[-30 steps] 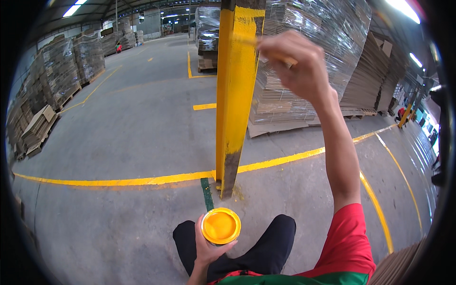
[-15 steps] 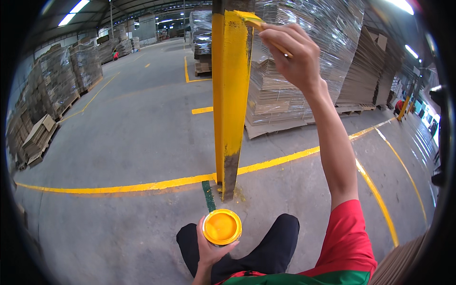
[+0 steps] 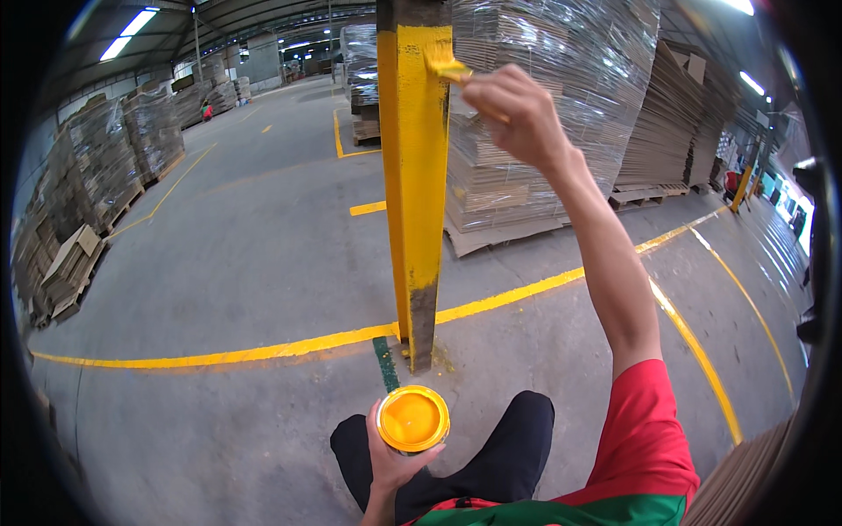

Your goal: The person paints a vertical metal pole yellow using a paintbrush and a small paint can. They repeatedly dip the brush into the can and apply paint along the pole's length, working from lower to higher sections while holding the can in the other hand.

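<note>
My right hand [image 3: 517, 114] is closed around the handle of a paintbrush [image 3: 445, 65], whose yellow-coated bristles press against the upper part of a pillar [image 3: 421, 175]. Yellow paint covers most of the pillar's faces; its foot and the top end look dark and bare, with dark specks along the right edge. Down by my knees, my left hand [image 3: 395, 460] grips an open paint can [image 3: 412, 421] by its side. Bright yellow paint shows inside the can, and its rim is smeared with yellow.
Behind the pillar to the right stands a film-wrapped stack of flat cardboard [image 3: 517, 167]. More wrapped stacks [image 3: 105, 145] line the far left. A yellow floor line [image 3: 263, 352] crosses at the pillar's foot, and a short green strip [image 3: 385, 364] lies in front of it.
My right hand has moved down and slightly left, bringing the brush lower on the pillar's face. Fresh yellow shows near the top of the painted part. The can stays in my left hand.
</note>
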Tool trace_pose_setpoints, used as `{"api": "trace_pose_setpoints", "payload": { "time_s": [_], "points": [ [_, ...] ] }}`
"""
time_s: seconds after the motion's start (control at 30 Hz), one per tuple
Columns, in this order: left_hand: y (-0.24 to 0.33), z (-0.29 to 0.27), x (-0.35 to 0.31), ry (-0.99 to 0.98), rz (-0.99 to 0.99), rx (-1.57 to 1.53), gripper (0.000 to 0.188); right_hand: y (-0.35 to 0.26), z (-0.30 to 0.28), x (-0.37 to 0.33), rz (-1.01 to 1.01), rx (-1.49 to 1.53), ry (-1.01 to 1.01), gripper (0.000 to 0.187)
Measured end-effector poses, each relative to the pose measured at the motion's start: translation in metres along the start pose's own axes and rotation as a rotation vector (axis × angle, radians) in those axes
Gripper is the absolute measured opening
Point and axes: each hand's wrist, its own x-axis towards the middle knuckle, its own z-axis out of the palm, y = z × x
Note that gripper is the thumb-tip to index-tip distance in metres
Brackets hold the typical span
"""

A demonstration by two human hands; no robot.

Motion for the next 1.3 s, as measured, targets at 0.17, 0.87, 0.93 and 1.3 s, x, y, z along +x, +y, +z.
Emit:
{"api": "trace_pose_setpoints", "payload": {
  "time_s": [0.17, 0.87, 0.93, 1.3],
  "points": [
    [-0.001, -0.002, 0.002, -0.004, 0.019, 0.032, 0.117, -0.005, -0.017, -0.017, 0.101, 0.211, -0.114, 0.013],
    [0.003, -0.006, 0.000, -0.011, -0.010, 0.143, 0.120, 0.001, 0.019, -0.021, 0.664, 0.587, 0.619, 0.016],
    [0.003, -0.006, 0.000, -0.007, -0.016, 0.115, 0.120, 0.006, 0.017, -0.018, 0.724, 0.487, 0.525, 0.015],
    [0.004, -0.004, -0.001, 0.008, -0.030, 0.097, 0.119, 0.013, 0.004, -0.012, 0.784, 0.495, 0.447, 0.022]
  ]
}}
